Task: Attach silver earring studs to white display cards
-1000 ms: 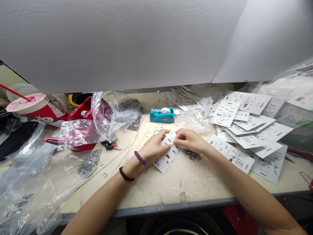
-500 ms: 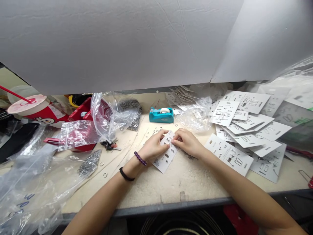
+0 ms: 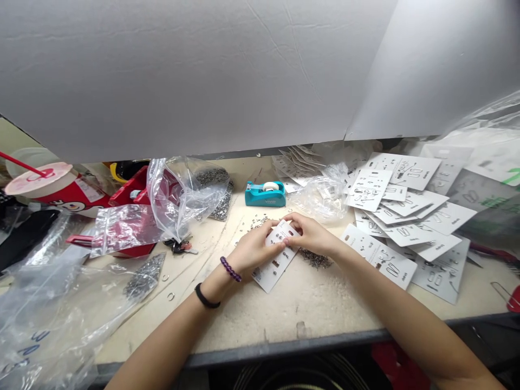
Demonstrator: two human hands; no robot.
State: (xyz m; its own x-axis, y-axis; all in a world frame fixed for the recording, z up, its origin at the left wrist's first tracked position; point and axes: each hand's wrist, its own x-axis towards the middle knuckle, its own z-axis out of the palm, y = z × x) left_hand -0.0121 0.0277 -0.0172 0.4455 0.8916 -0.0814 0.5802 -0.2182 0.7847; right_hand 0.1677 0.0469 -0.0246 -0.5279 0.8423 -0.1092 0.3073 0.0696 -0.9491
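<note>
While left hand (image 3: 254,250) and right hand (image 3: 311,235) pinch it, white card (image 3: 273,269), slotted.

A matt white paper card (image 3: 275,259) lies on a rough, scuffed beige tabletop (image 3: 309,303), near glossy clear plastic bags (image 3: 179,197), a smooth teal plastic tape dispenser (image 3: 265,194) and shiny metal bits (image 3: 317,259)

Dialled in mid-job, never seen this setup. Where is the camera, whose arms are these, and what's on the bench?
No machine: these are a person's two bare hands, filmed by a camera on their head looking forward and down. The left hand and right hand together hold a white card carrying tiny metal pieces, over the bench. By it lies a heap of loose metal bits; to the right, a spread of similar cards. Behind sits a teal tape dispenser; to the left, clear plastic bags and a red cup.
</note>
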